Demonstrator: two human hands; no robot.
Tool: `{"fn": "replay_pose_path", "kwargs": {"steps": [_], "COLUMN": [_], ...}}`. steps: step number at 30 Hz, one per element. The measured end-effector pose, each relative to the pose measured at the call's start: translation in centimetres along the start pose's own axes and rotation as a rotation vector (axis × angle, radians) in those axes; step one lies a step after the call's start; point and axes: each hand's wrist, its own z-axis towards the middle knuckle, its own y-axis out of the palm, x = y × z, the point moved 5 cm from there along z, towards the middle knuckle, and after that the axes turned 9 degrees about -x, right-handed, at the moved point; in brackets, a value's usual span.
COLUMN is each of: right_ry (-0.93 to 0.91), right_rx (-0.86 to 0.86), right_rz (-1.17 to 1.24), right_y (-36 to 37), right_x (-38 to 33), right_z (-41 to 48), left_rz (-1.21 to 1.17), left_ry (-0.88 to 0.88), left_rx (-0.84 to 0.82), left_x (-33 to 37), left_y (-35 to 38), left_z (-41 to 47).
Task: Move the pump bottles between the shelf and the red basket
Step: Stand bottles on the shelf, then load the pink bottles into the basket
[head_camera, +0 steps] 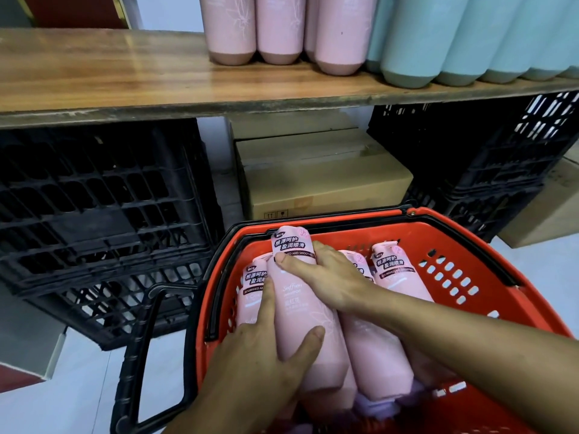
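Several pink pump bottles lie side by side in the red basket [488,245] at the bottom centre. Both hands grip the uppermost pink bottle [300,311]. My left hand [266,355] wraps its lower body, thumb on the right side, fingers on the left. My right hand [326,277] clamps its upper part just below the label. Other pink bottles [391,270] rest beside and under it. On the wooden shelf [125,76] above stand more pink bottles [279,29] and several light blue bottles [438,39].
Black plastic crates [94,214] sit under the shelf on the left and right [488,158]. A cardboard box [319,180] lies between them, behind the basket. The basket's black handle [138,364] hangs down at its left side over the pale floor.
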Motion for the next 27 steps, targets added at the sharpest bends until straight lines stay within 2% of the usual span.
{"fn": "replay_pose_path", "kwargs": {"steps": [3, 6, 8, 11, 14, 16, 18, 21, 24, 27], "right_ry": [-0.057, 0.040, 0.088, 0.032, -0.126, -0.237, -0.306, -0.336, -0.339, -0.337], "right_rx": [-0.002, -0.070, 0.024, 0.248, 0.400, 0.519, 0.644, 0.821, 0.907, 0.986], "right_rz": [-0.122, -0.467, -0.599, -0.468, -0.156, -0.079, -0.066, -0.054, -0.094, -0.225], "right_y": [-0.4, -2.5, -5.7, -11.4, -15.5, -17.9, -20.1, -23.6, -24.9, -23.6], "right_x": [-0.8, -1.9, -3.3, -6.1, -9.4, -11.8, -13.9, -15.9, -16.4, -16.1], "right_z": [-0.4, -0.3, -0.2, -0.2, -0.3, 0.1, 1.0, 2.7, 4.5, 5.3], "left_rz": [0.021, 0.006, -0.077, -0.106, -0.127, -0.159, -0.193, -0.155, -0.164, -0.187], "left_ry": [0.003, 0.060, 0.141, 0.243, 0.296, 0.315, 0.342, 0.506, 0.595, 0.568], "left_rx": [0.012, 0.035, 0.131, 0.336, 0.483, 0.566, 0.656, 0.773, 0.761, 0.766], "left_x": [0.1, 0.2, 0.2, 0.9, 3.1, 5.1, 6.8, 10.3, 14.0, 16.8], "left_y": [-0.3, -2.1, -4.7, -10.0, -15.7, -19.3, -22.0, -23.4, -24.2, -25.3], "left_z": [0.0, 0.3, 1.5, 4.0, 7.2, 9.1, 10.4, 10.5, 11.1, 13.5]}}
